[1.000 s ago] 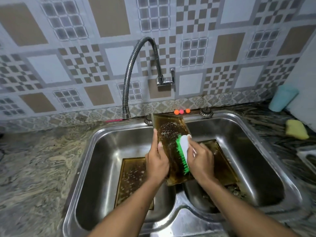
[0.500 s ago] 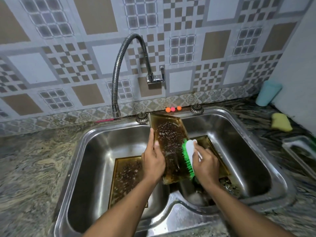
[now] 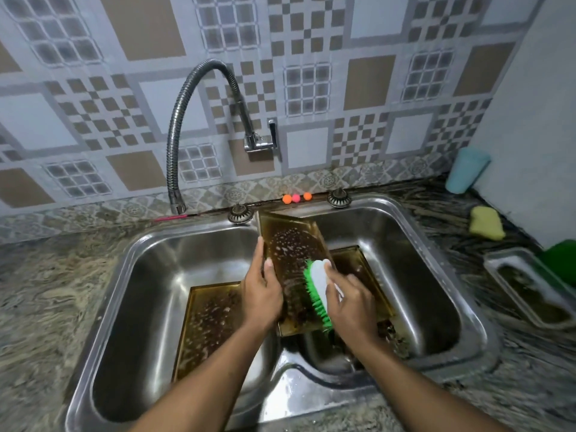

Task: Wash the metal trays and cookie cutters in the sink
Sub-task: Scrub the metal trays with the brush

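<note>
Soapy tray (image 3: 293, 254) stood tilted over the sink (image 3: 131, 254) divider, far edge near the back rim. Left grip (image 3: 263, 294) held its 9 o'clock edge. Right grip (image 3: 352, 304) was clenched round a brush (image 3: 318, 285), green bristles against the tray's 4 o'clock side. Second tray (image 3: 208, 319) lay flat in the left basin at 8 o'clock, third tray (image 3: 371, 275) in the right basin at 3 o'clock. Sponge (image 3: 486, 222) sat on the bench (image 3: 46, 307) at 2 o'clock.

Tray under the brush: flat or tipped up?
Tipped up: the brown-stained metal tray leans, far edge on the back rim of the steel sink; left hand holds its side.
</note>
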`<state>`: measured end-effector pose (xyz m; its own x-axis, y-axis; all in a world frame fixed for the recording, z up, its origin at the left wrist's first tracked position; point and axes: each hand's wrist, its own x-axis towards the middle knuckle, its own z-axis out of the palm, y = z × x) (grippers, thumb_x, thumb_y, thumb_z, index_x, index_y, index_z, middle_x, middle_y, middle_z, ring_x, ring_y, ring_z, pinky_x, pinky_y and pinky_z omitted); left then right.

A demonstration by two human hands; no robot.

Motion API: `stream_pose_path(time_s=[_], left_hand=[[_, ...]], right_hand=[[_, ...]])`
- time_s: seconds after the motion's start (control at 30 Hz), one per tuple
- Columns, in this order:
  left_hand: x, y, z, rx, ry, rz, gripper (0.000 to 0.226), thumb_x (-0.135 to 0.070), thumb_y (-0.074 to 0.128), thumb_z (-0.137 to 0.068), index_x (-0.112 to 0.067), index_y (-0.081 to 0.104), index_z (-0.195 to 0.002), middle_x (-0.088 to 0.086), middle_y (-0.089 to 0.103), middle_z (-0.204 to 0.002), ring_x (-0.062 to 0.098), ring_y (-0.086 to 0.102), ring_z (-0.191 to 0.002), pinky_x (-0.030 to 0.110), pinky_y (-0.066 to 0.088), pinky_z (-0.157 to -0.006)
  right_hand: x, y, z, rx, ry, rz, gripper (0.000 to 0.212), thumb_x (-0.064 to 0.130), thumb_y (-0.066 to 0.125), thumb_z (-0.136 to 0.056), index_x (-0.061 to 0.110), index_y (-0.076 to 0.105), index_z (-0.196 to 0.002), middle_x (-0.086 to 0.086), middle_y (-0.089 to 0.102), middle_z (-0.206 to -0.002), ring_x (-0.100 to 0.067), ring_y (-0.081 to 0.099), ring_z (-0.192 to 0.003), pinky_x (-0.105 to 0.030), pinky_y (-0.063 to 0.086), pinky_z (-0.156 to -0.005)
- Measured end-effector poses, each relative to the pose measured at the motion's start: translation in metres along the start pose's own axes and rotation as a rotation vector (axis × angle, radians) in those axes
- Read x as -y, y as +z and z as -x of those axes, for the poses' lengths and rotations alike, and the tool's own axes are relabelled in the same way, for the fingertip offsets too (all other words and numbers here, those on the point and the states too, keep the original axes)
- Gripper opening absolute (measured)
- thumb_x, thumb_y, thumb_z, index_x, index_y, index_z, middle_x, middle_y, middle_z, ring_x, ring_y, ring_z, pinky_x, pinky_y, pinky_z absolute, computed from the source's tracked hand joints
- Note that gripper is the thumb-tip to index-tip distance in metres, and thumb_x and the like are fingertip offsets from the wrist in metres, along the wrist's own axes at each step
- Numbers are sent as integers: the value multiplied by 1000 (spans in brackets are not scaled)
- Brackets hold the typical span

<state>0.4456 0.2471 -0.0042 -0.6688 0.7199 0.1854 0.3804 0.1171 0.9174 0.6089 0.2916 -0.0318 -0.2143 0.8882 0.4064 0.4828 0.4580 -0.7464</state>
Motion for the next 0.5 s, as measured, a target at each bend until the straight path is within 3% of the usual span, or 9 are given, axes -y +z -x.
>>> stream_pose_path(time_s=[0.07,0.13,0.2,0.23,0.33,0.43,0.5], left_hand=[[-3,5,1,1,-13,8,49,-25,40,-108,-33,35,-156,-20,45,-147,-8,48,-126,-6,30,-90],[-7,14,0,-1,-27,32,50,-27,38,-108,-34,31,-157,-22,45,-142,-18,49,-116,-3,32,-89],[-8,23,-2,-8,-56,72,50,-27,39,-108,-32,31,-157,-20,42,-146,-12,48,-123,2,34,-96],[-6,28,-3,-7,-68,95,50,-28,39,-108,-31,32,-157,-17,41,-151,-5,45,-131,9,35,-104],[-5,45,-2,17,-117,178,47,-28,40,-108,-32,35,-155,-10,40,-158,7,38,-145,33,32,-121],[-17,69,9,48,-153,171,48,-27,41,-108,-33,36,-155,-12,39,-157,7,37,-144,30,30,-119],[-26,85,18,92,-162,153,49,-25,40,-109,-30,32,-157,-11,38,-157,6,34,-145,25,28,-117]], right_hand=[[-21,-29,-22,-109,182,-102,36,10,63,-93,19,68,-127,-6,72,-110,-23,69,-98,-45,59,-83],[-26,-61,-47,-268,327,-260,33,8,60,-95,13,68,-126,-3,70,-122,-15,65,-110,-36,52,-99],[-37,-83,-71,-370,447,-279,32,11,57,-96,17,66,-127,-1,67,-127,-15,61,-114,-32,48,-102],[-45,-89,-82,-343,499,-259,32,13,57,-96,20,65,-126,-2,66,-129,-18,60,-115,-35,48,-103],[-75,-97,-102,-6,623,-261,31,30,62,-96,16,67,-123,-8,64,-132,-24,61,-114,-43,48,-100],[-71,-110,-98,385,786,-389,55,64,58,-89,19,73,-116,0,75,-113,-19,71,-102,-40,53,-96],[-66,-121,-95,476,791,-463,44,57,54,-95,20,76,-102,0,78,-96,-22,75,-92,-44,57,-90]])
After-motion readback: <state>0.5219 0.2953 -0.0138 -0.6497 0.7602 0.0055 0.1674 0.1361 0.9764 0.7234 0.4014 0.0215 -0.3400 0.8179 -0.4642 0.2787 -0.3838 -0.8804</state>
